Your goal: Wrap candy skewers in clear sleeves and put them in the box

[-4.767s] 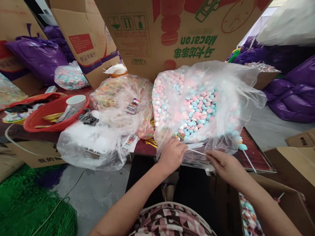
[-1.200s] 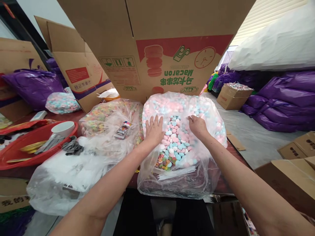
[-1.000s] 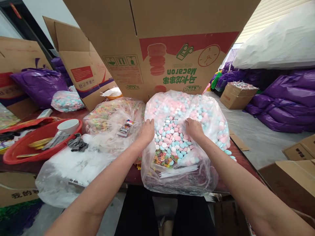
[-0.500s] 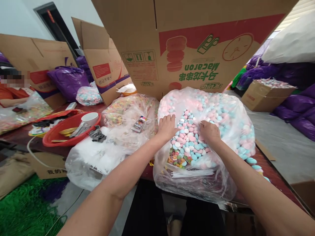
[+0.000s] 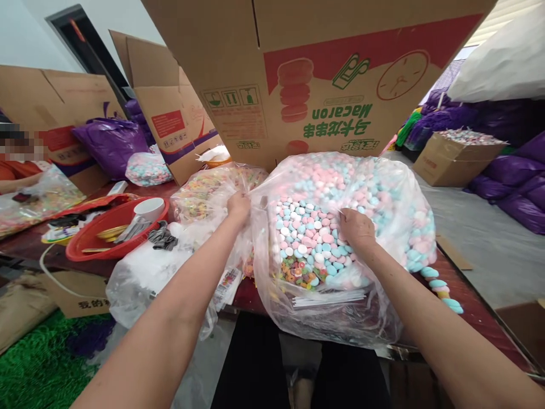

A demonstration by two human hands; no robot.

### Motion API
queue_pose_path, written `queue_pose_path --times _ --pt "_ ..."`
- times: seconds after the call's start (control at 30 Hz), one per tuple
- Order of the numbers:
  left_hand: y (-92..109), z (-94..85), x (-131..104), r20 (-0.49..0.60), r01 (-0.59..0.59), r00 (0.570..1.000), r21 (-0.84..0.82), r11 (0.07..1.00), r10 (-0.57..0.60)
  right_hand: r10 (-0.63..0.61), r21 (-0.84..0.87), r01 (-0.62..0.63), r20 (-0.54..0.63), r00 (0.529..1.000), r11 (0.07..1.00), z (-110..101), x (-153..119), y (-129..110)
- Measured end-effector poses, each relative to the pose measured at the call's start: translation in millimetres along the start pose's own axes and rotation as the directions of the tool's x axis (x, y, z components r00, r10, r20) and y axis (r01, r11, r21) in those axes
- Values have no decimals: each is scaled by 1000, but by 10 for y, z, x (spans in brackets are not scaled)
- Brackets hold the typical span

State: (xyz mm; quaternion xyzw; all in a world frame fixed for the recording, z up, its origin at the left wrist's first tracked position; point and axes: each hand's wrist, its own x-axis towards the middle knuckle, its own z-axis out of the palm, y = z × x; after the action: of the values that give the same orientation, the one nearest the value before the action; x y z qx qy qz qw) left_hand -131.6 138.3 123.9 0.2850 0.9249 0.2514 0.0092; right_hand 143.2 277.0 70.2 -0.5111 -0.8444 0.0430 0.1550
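Note:
A large clear plastic bag (image 5: 409, 221) full of pink, blue and white candies (image 5: 315, 227) lies open on the table in front of me. Small ring-shaped candies (image 5: 298, 271) and white sticks (image 5: 330, 299) are near its front. My left hand (image 5: 239, 208) is closed on the bag's left edge, pulling the plastic out to the left. On the right side of the opening, my right hand (image 5: 357, 228) pinches the plastic. A second clear bag (image 5: 198, 196) of small colourful candies sits behind and left of my left hand.
Behind the bags stands a big cardboard box (image 5: 323, 74). At left are a red basket (image 5: 85, 241) with a white bowl (image 5: 149, 208), and a person (image 5: 21, 170) by another bag. A skewer of candies (image 5: 440, 289) lies at the right on the red table (image 5: 477, 307).
My left hand has moved left and closed on the plastic, opening the bag wider. The small dark packet on the second bag is out of sight, and printed packets now show near the table edge.

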Motion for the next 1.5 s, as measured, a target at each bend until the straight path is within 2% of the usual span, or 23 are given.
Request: queue_pose_path --times 0.13,0.2,0.23,0.27,0.3,0.33,0.37,0.4,0.47,0.53,0.63,0.73,0.83,0.9,0.97,1.03,1.1,1.17,1.3,1.5 --pt "-21 -84 -17 54 -76 996 78 994 72 -3 -7 3 4 1000 1000 6 -14 -6" --pt "85 -131 -155 -2 -198 980 118 973 199 -5 -8 6 7 1000 1000 9 -15 -8" --pt "158 -150 -245 -65 -321 940 158 934 334 -5 -9 5 10 1000 1000 12 -13 -7" --pt "233 -159 -343 -115 -468 862 193 863 493 -5 -11 5 13 1000 1000 16 -9 -6" --pt "302 -153 -441 -119 -592 774 212 777 622 -4 -14 4 16 1000 1000 21 -6 -4" --pt "356 -128 -532 -77 -675 707 223 703 703 -4 -17 4 19 1000 1000 26 -2 -2" --pt "387 -82 -609 -4 -722 671 223 655 741 -5 -20 6 21 1000 1000 32 0 1" --pt "393 -17 -668 75 -730 675 217 649 734 -7 -24 8 21 1000 1000 38 1 4" --pt "328 146 -720 216 -640 768 211 739 603 -13 -33 14 23 1000 999 46 -3 13" --pt "202 303 -698 279 -588 802 211 781 529 -23 -41 24 27 999 999 48 -12 21" --pt "36 415 -634 299 -574 807 194 796 509 -40 -49 42 38 998 998 28 -36 22" --pt "-1 349 -645 289 -607 782 150 780 553 -46 -47 48 48 998 998 -13 -67 10" --pt "30 188 -673 213 -660 743 77 747 635 -43 -51 45 43 998 998 -38 -90 3" --pt "16 72 -618 74 -674 738 37 738 671 -41 -57 43 33 999 997 -34 -92 7" --pt "-57 -24 -482 -113 -626 773 24 780 624 -44 -61 46 26 999 997 -20 -87 15" --pt "-180 -83 -305 -212 -464 859 61 884 465 -44 -66 46 29 999 997 -5 -78 21" --pt "-320 -93 -155 -156 -268 944 155 951 292 -36 -70 39 42 998 997 2 -72 22" --pt "-441 -56 -77 -49 -189 977 229 955 206 -30 -74 34 52 998 997 1 -70 19" --pt "-553 67 -86 92 -184 982 299 936 163 -33 -59 37 54 998 998 -4 -72 17" --pt "-503 89 -41 133 -149 985 357 922 108 -25 -48 26 19 999 999 24 -66 23"
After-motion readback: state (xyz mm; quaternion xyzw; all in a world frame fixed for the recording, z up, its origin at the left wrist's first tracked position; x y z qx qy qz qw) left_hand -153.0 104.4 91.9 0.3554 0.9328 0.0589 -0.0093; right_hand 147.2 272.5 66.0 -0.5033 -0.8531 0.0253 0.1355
